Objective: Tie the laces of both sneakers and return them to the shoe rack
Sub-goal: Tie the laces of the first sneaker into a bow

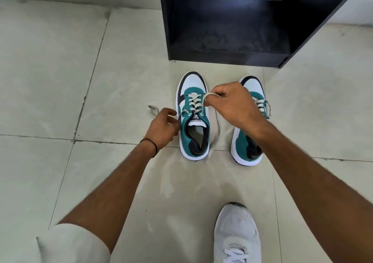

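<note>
Left sneaker (193, 117) laces pinched, both hands' fingers (210, 99)

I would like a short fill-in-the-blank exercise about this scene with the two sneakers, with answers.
1. Both teal-and-white sneakers stand on the ____.
2. The right hand pinches a white ____.
3. The black shoe rack holds ____ shoes.
4. The left hand is beside the ____ sneaker.

Answers: floor; lace; no; left

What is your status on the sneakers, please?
Left hand and right hand each pinching a lace end. Left sneaker untied. Rack empty ahead.
</note>
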